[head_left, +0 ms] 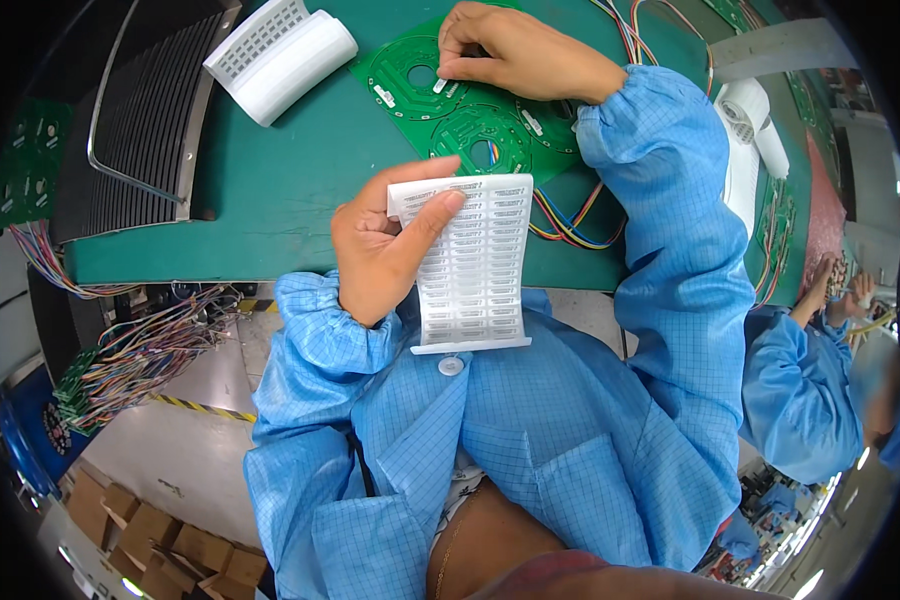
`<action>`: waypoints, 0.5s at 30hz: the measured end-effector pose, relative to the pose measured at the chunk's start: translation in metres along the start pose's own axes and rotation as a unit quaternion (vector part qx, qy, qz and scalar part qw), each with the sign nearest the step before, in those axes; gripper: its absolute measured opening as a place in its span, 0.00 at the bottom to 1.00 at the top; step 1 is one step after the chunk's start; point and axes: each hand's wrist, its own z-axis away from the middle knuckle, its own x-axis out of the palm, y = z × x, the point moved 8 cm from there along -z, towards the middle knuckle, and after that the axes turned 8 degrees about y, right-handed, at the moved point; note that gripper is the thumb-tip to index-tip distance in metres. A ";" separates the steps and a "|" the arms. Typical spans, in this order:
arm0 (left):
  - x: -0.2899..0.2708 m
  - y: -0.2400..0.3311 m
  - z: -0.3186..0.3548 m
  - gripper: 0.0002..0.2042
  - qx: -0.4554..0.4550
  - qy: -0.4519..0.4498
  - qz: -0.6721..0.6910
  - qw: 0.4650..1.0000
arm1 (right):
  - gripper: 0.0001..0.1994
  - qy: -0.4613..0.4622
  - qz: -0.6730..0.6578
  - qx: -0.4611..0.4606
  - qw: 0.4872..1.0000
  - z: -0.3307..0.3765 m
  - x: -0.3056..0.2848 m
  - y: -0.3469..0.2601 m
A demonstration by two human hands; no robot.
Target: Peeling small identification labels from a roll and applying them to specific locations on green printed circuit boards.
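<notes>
My left hand (385, 245) holds a white sheet of small labels (475, 270) upright in front of my blue coat, thumb across its top edge. My right hand (505, 50) reaches forward over the green table and presses a small white label onto a round green circuit board (410, 80) near its centre hole. Two more round green boards, one (480, 140) nearer me and one (550, 125) beside my right sleeve, lie joined to it. Coloured wires (570, 225) run from the boards under my right forearm.
A rolled strip of white labels (285, 55) lies on the green mat (270, 190) at the back. A black ribbed tray (145, 120) sits at the left. Bundles of coloured wires (130, 350) hang below the table edge. Another person in a blue coat (800, 390) works at the right.
</notes>
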 end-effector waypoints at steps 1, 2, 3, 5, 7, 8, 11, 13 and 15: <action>-0.001 0.000 0.000 0.12 -0.004 0.002 -0.006 1.000 | 0.09 -0.006 0.009 -0.012 1.000 -0.002 0.001 -0.001; -0.001 0.001 0.000 0.12 0.004 -0.001 -0.004 1.000 | 0.09 -0.009 0.008 -0.014 1.000 -0.003 0.003 -0.002; -0.001 0.001 -0.001 0.11 0.001 -0.005 0.004 1.000 | 0.09 -0.009 0.005 -0.003 1.000 -0.003 0.003 0.000; -0.001 -0.001 -0.001 0.11 -0.006 -0.010 0.013 1.000 | 0.09 -0.009 0.001 0.012 1.000 -0.002 0.006 -0.001; -0.002 -0.002 -0.002 0.11 -0.009 0.001 0.057 0.998 | 0.08 0.009 0.054 0.000 0.998 -0.001 0.006 -0.006; -0.002 -0.004 -0.003 0.11 -0.010 0.000 0.057 0.998 | 0.08 0.009 0.054 0.002 0.998 0.001 0.007 -0.009; -0.008 -0.004 -0.006 0.11 0.019 0.049 0.083 0.995 | 0.09 0.042 0.184 0.010 0.982 0.009 0.002 -0.019; -0.017 -0.001 -0.005 0.10 0.055 0.100 0.076 0.991 | 0.10 0.142 0.047 0.025 0.988 0.015 -0.013 -0.029; -0.019 -0.001 -0.003 0.10 0.064 0.109 0.069 0.990 | 0.11 0.156 -0.017 0.043 0.987 0.020 -0.014 -0.034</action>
